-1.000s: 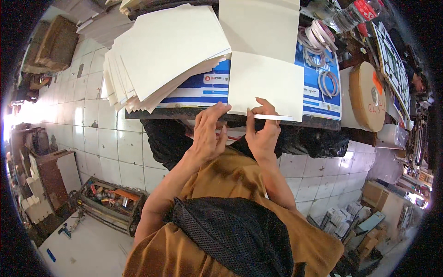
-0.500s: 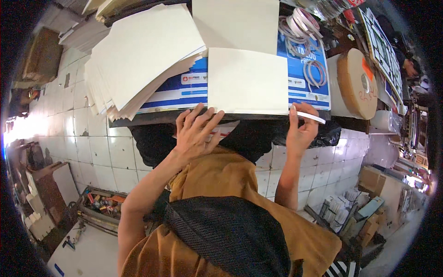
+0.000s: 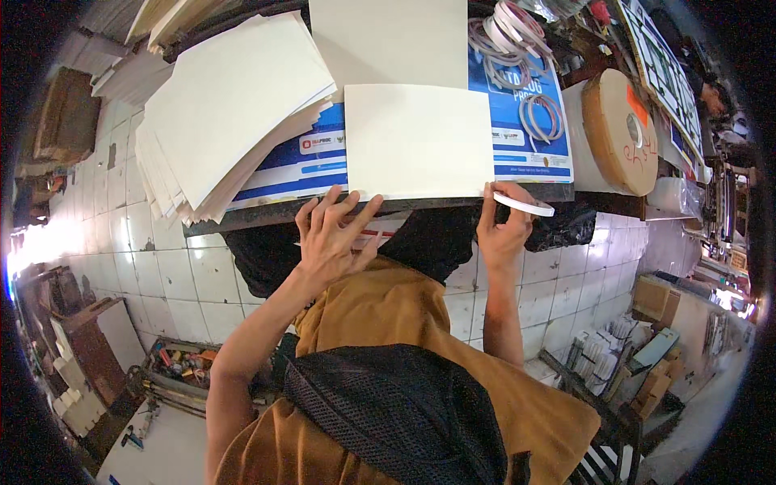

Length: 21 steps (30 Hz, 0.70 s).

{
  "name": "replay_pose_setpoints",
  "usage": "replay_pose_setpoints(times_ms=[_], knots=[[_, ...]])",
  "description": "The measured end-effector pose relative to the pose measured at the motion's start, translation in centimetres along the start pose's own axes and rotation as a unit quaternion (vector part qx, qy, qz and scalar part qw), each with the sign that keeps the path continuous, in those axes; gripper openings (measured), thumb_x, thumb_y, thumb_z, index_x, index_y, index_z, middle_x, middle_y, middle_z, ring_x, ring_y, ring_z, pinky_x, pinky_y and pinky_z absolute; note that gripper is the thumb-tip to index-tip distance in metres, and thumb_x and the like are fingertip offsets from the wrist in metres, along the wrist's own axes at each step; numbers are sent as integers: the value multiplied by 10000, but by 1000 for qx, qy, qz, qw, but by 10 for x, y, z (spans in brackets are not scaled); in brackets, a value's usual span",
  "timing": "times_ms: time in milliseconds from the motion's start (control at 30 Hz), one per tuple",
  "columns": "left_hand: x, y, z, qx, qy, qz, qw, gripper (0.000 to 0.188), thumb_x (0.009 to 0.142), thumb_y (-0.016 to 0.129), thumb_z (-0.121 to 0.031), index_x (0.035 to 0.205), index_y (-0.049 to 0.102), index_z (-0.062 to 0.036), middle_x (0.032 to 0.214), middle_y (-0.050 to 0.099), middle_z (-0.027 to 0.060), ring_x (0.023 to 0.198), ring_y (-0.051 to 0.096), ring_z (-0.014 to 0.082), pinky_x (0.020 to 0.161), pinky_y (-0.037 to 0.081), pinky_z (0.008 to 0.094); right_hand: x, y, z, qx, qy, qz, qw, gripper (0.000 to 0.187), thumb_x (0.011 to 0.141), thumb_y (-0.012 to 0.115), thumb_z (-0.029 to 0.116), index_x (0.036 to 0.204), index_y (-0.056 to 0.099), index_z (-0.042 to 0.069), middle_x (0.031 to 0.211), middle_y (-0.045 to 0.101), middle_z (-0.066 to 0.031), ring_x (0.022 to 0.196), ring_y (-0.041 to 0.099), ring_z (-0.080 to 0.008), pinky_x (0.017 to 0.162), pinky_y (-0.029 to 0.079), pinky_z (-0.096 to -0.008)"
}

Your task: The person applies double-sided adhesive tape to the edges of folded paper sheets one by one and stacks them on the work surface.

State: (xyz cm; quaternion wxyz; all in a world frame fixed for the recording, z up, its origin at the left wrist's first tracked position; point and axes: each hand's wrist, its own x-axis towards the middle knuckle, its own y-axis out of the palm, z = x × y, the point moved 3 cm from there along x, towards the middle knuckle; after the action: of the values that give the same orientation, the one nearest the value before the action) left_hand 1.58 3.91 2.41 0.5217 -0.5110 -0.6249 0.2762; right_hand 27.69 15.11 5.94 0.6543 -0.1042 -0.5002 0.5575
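Observation:
A blank cream sheet lies along the table's near edge. My left hand has its fingers spread, with the fingertips on the sheet's near edge towards the left corner. At the near right corner, my right hand is closed around a narrow white roll of tape, its thumb and forefinger close to the paper. Any strip of tape along the edge is too thin to make out. Beneath the sheet are blue printed covers. A fanned stack of cream sheets rests to the left.
Several narrow tape rolls are piled at the back right, with more tape rings nearer. A wide tan roll stands on the right. Behind the sheet lies a larger pale board. A toolbox sits low on the left.
My right hand has moved slightly left, onto the sheet's near right corner, with the tape roll still in it. My left hand stays at the near edge. The whole view has shifted a little.

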Motion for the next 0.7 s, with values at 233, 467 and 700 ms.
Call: replay_pose_setpoints(times_ms=[233,467,700], knots=[[29,-35,-5,38,-94,5,995,500,877,720,-350,1356,684,-208,1328,532,159,1375,385,367,1150,190,564,-3,2,19,-3,-26,6,1000,154,878,773,121,950,649,62,921,658,-102,902,610,-327,901,419,-470],[94,9,-71,-61,-11,84,995,522,1017,550,-304,1505,492,-128,1618,357,177,1504,303,416,1210,270,584,-12,3,46,165,70,29,983,152,934,740,128,1021,672,24,1027,701,-100,967,650,-262,915,464,-412],[95,24,-76,-46,-32,62,996,542,983,610,-329,1482,512,-142,1597,386,166,1493,305,418,1205,255,596,-17,-25,21,199,245,29,949,266,981,694,129,1206,603,19,992,700,-124,910,670,-202,859,522,-349]])
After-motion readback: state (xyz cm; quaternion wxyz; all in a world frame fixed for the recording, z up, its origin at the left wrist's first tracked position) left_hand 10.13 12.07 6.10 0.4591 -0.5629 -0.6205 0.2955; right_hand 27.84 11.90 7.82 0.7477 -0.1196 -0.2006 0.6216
